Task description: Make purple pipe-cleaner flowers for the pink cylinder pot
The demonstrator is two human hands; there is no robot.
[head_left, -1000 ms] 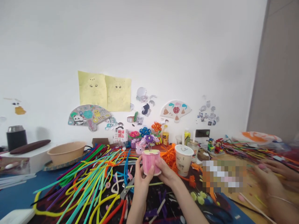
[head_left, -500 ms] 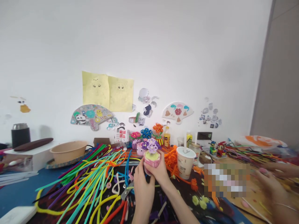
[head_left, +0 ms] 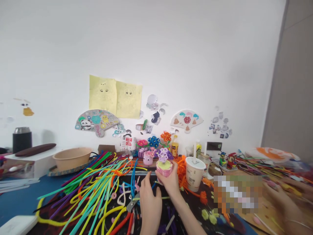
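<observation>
My right hand (head_left: 170, 180) is closed round a small pink pot (head_left: 163, 172) with a pale yellow-green top. A light purple pipe-cleaner flower (head_left: 164, 155) stands up from that top. To its left, my left hand (head_left: 150, 195) is apart from the pot, fingers loosely bent and nothing seen in them. Pliers (head_left: 131, 205) with red handles lie beside my left wrist. Behind the pot stands a pink pot with a face (head_left: 148, 158), near blue (head_left: 154, 141) and orange flowers (head_left: 166, 137).
Many coloured pipe cleaners (head_left: 97, 189) spread over the left side. A paper cup with a straw (head_left: 195, 173) stands right of my right hand, beside orange pipe cleaners (head_left: 182, 171). A tan bowl (head_left: 72, 158) sits back left. Another person's hand (head_left: 278, 195) is at the far right.
My left hand has come off the pink pot. My right hand has carried it slightly to the right. The view has shifted a little.
</observation>
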